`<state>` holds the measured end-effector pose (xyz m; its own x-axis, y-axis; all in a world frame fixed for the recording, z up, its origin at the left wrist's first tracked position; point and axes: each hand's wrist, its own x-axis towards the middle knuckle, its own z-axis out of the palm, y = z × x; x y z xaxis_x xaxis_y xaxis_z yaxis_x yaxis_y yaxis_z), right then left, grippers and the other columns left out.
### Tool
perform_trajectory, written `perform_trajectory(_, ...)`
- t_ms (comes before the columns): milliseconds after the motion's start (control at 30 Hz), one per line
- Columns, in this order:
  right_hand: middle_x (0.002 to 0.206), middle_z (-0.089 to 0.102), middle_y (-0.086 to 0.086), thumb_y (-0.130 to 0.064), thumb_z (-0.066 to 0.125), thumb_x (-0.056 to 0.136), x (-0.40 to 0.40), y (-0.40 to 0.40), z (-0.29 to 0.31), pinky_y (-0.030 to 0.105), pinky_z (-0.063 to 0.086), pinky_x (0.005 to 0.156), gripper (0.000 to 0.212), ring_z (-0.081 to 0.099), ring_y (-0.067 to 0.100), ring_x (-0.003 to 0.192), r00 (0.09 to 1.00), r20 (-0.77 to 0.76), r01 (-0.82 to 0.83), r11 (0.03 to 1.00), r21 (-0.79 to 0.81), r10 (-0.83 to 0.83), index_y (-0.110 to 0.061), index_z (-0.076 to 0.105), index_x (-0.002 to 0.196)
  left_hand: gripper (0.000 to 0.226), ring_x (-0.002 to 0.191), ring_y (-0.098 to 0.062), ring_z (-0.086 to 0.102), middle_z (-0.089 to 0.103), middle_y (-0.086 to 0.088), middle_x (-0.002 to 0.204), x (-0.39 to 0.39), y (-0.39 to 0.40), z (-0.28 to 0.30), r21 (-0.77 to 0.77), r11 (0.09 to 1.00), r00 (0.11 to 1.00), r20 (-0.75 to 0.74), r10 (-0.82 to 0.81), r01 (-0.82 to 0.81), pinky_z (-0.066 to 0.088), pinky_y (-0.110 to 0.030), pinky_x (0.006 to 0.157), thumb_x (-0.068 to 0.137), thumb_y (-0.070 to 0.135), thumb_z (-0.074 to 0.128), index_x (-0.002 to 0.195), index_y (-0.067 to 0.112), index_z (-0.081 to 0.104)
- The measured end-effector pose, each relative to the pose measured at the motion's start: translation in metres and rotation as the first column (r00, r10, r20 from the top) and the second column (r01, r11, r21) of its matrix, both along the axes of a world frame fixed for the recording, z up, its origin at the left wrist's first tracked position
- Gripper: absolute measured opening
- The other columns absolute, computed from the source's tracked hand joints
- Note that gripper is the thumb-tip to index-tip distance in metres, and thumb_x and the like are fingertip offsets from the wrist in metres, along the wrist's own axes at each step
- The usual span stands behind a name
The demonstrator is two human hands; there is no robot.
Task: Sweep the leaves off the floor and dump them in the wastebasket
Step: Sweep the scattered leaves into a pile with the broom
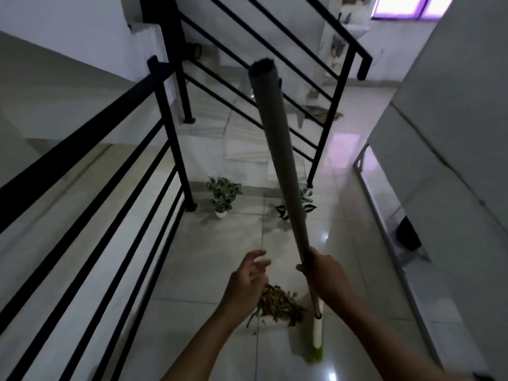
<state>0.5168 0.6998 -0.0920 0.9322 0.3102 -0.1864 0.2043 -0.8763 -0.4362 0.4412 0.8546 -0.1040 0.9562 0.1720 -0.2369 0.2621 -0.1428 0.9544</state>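
- The right hand [327,276] is wrapped around the long grey tubular broom handle [277,149], fingers curled fully about the shaft low on its grey length.
- The left hand [247,279] hovers just beside it, fingers spread and loose, holding nothing; it is motion-blurred.
- Below the grip the shaft narrows to a metal rod and a white sleeve, ending in a yellow-green broom head [316,356] that is blurred and hard to make out.
- The handle's long axis runs from the floor near the person up and away, tilted left, its open top end towards the railing.
- The pile of dry brown and reddish leaves [277,303] lies on the glossy white tiled floor [209,270], just left of the broom's lower end and partly hidden by the left hand.
- Farther off, two small potted plants with green-and-white leaves [223,194] stand at the foot of the black metal stair railing [176,149]; the handle covers part of the right one.
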Motion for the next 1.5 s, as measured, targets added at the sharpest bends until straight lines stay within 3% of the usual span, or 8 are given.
perform_trajectory(200, 0.084, 0.054, -0.004, -0.032, 0.053, 0.088, -0.012, 0.017, 0.062, 0.021, 0.045, 0.062, 0.03, 0.057, 0.013, 0.072, 0.991, 0.119, 0.052, 0.989, 0.14, -0.069, -0.021, 0.048, 0.116, 0.062, 0.119, -0.012, 0.043, 0.031, -0.004, 0.148, 0.011, -0.047, -0.024, 0.085, 0.933, 0.929, -0.157, -0.335, 0.35, 0.04, -0.014, 0.086, 0.087, 0.009, 0.051, 0.138, 0.028, 0.022)
perform_trajectory(400, 0.076, 0.052, -0.011, -0.033, 0.056, 0.086, -0.013, 0.012, 0.088, 0.009, 0.033, 0.05, 0.023, 0.051, 0.005, 0.065, 0.954, 0.23, 0.122, 0.948, 0.293, -0.194, -0.017, 0.053, 0.103, 0.082, 0.112, -0.035, 0.056, 0.036, 0.006, 0.146, 0.017, -0.067, -0.036, 0.205, 0.946, 0.962, 0.061, -0.267, 0.249, 0.05, -0.045, 0.091, 0.077, 0.049, 0.06, 0.14, 0.043, 0.008)
perform_trajectory(567, 0.068, 0.05, -0.015, -0.033, 0.058, 0.085, -0.012, 0.001, 0.087, 0.004, 0.039, 0.046, 0.017, 0.051, -0.003, 0.056, 0.961, 0.166, 0.138, 0.904, 0.406, -0.221, -0.02, 0.052, 0.094, 0.073, 0.069, -0.011, 0.062, 0.065, 0.0, 0.09, 0.037, -0.077, -0.018, 0.244, 0.966, 0.963, 0.226, -0.147, 0.09, 0.047, -0.018, 0.057, 0.072, 0.08, 0.034, 0.128, 0.033, 0.037)
perform_trajectory(667, 0.068, 0.051, -0.015, -0.036, 0.06, 0.083, -0.003, -0.01, 0.079, 0.001, 0.038, 0.045, 0.019, 0.054, -0.006, 0.053, 0.97, 0.1, 0.156, 0.878, 0.452, -0.223, -0.019, 0.052, 0.089, 0.036, 0.051, -0.007, 0.046, 0.049, 0.007, 0.066, 0.05, -0.083, -0.004, 0.336, 0.936, 0.971, 0.168, -0.17, 0.106, 0.031, -0.014, 0.048, 0.093, 0.043, 0.034, 0.117, 0.017, 0.044)
perform_trajectory(833, 0.07, 0.054, -0.017, -0.042, 0.061, 0.08, 0.02, -0.036, 0.075, 0.008, 0.043, 0.049, 0.019, 0.054, -0.007, 0.063, 0.992, 0.056, 0.073, 0.87, 0.488, -0.114, -0.028, 0.049, 0.084, 0.017, 0.081, -0.017, 0.061, 0.063, 0.0, 0.094, 0.059, -0.085, -0.011, 0.364, 0.915, 0.984, -0.074, -0.161, 0.177, 0.046, -0.026, 0.069, 0.096, 0.028, 0.037, 0.108, 0.019, 0.046)
perform_trajectory(1167, 0.099, 0.065, 0.006, -0.024, 0.054, 0.083, 0.08, -0.092, 0.062, 0.026, 0.056, 0.08, 0.014, 0.066, 0.012, 0.092, 0.989, -0.146, 0.136, 0.461, 0.877, -0.015, -0.03, 0.049, 0.094, 0.028, 0.074, -0.015, 0.057, 0.062, -0.005, 0.09, 0.072, -0.085, -0.07, 0.484, 0.818, 0.941, -0.275, -0.195, 0.311, 0.042, -0.02, 0.058, 0.088, 0.017, 0.053, 0.114, 0.02, 0.044)
perform_trajectory(1367, 0.097, 0.06, 0.0, -0.013, 0.059, 0.082, 0.064, -0.101, 0.013, 0.031, 0.054, 0.084, 0.018, 0.062, 0.014, 0.095, 0.956, -0.285, 0.188, 0.612, 0.768, 0.065, -0.026, 0.048, 0.09, 0.038, 0.095, -0.021, 0.06, 0.063, -0.011, 0.112, 0.061, -0.089, -0.118, 0.477, 0.812, 0.893, -0.434, -0.116, 0.337, 0.044, -0.024, 0.074, 0.089, 0.011, 0.049, 0.126, 0.019, 0.044)
perform_trajectory(1500, 0.09, 0.061, -0.009, -0.016, 0.06, 0.082, 0.068, -0.107, 0.003, 0.009, 0.051, 0.07, 0.017, 0.061, -0.004, 0.086, 0.976, -0.218, 0.165, 0.663, 0.73, -0.003, -0.027, 0.049, 0.088, 0.042, 0.105, -0.024, 0.059, 0.061, -0.011, 0.118, 0.077, -0.105, -0.134, 0.456, 0.859, 0.914, -0.405, -0.032, 0.233, 0.044, -0.025, 0.082, 0.09, 0.008, 0.047, 0.13, 0.02, 0.043)
